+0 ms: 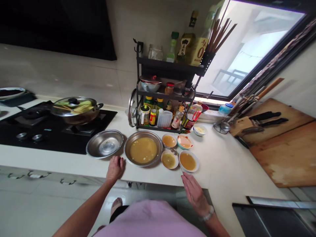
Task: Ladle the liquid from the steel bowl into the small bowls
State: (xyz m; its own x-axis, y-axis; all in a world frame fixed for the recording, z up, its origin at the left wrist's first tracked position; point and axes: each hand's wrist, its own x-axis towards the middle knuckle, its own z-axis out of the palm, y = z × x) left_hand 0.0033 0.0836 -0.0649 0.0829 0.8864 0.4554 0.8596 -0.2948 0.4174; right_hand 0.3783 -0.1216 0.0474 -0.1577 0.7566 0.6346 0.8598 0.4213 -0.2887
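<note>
My right hand (194,191) had its fingers closed on the spoon (174,152) at the small bowl (170,168); my left hand (115,168) lay curled, contents unclear. Bowl and basin (143,164) both held liquid.

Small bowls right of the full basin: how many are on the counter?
5: back-left bowl, back-right bowl, front-left bowl, front-right bowl, and a fifth bowl farther back, near the rack. The rack could hide more.

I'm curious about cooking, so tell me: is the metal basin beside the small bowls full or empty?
Partly full: yellowish liquid covers the bottom of the metal basin, leaving bare metal showing around it.
</note>
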